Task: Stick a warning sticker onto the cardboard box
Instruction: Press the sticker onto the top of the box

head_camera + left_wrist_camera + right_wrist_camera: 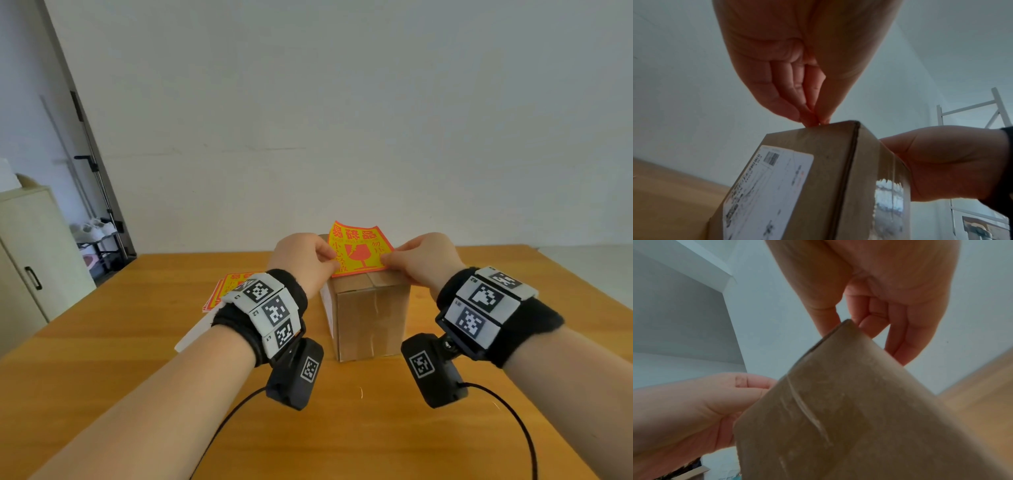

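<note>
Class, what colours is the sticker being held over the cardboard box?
Yellow with a red border, red characters and a red broken-glass symbol: the warning sticker, clearest in the head view.

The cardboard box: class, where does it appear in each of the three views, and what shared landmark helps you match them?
Head: the cardboard box stands at centre, on the table.
Left wrist: lower centre, its white label facing the camera.
Right wrist: lower right, filling the foreground.
Shared landmark: the box's top edge, where both hands meet.
</note>
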Available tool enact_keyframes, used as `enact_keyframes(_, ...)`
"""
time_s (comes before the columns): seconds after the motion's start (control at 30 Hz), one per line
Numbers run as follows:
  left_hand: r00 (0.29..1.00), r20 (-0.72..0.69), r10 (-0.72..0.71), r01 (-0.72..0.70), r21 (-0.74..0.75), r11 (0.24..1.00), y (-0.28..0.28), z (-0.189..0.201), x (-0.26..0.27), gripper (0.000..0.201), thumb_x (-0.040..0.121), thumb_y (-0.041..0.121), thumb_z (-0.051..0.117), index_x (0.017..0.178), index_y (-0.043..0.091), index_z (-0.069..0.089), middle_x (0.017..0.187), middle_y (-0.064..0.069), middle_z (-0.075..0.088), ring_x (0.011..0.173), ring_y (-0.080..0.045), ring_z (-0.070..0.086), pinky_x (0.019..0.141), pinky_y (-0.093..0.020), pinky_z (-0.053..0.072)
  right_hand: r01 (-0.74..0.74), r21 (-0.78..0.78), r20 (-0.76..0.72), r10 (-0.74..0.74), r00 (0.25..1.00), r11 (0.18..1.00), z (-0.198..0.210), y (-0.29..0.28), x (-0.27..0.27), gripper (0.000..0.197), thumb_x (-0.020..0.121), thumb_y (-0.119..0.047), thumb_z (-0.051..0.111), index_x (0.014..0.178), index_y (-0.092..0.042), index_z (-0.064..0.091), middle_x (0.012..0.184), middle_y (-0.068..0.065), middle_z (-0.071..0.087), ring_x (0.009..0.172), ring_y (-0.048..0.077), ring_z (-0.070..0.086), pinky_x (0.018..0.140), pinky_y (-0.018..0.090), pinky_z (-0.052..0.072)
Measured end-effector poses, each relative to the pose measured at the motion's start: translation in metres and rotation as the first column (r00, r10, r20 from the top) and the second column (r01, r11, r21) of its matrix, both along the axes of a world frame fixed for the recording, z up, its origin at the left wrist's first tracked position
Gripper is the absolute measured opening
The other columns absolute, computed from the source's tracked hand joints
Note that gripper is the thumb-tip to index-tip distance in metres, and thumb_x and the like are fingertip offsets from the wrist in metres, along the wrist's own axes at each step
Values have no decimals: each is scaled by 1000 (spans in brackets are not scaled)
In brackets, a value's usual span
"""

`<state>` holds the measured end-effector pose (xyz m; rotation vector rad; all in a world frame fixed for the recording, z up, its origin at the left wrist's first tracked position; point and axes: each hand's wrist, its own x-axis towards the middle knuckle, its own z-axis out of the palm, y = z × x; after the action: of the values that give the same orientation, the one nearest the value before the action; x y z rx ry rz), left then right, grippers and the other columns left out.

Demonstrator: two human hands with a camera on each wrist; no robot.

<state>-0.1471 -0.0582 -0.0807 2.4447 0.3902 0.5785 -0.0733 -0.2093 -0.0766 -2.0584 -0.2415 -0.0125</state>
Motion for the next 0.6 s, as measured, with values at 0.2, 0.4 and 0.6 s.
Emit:
enact_keyframes(0.2, 1000, 1, 7, -7, 31, 999, 0, -1, 2, 20, 84, 27, 65, 100, 17, 71, 102, 0, 72, 97, -17, 65, 91, -31, 51, 0, -43, 51, 3, 999, 999, -2, 0, 0, 28, 79, -26, 70, 96, -3, 73, 101, 13, 72, 97, 26, 65, 87, 40, 55)
enact_keyframes(0.4, 1000, 8, 9, -10, 61, 998, -3, -1, 2, 22, 85, 26, 64, 103, 16, 71, 104, -2, 72, 98, -17, 66, 92, -33, 52, 3, -90, 108, 7, 994, 996, -3, 0, 0, 29, 82, -26, 67, 99, -3, 72, 103, 13, 72, 85, 18, 58, 82, 35, 52)
enact_keyframes(0.6, 1000, -8, 7, -6, 92, 996, -4, 0, 3, 24, 85, 25, 64, 105, 15, 71, 109, -2, 71, 103, -18, 65, 95, -33, 50, 1, -119, 140, 15, 990, 993, -7, 0, 2, 30, 82, -27, 67, 99, -4, 72, 102, 12, 71, 85, 17, 58, 79, 33, 51)
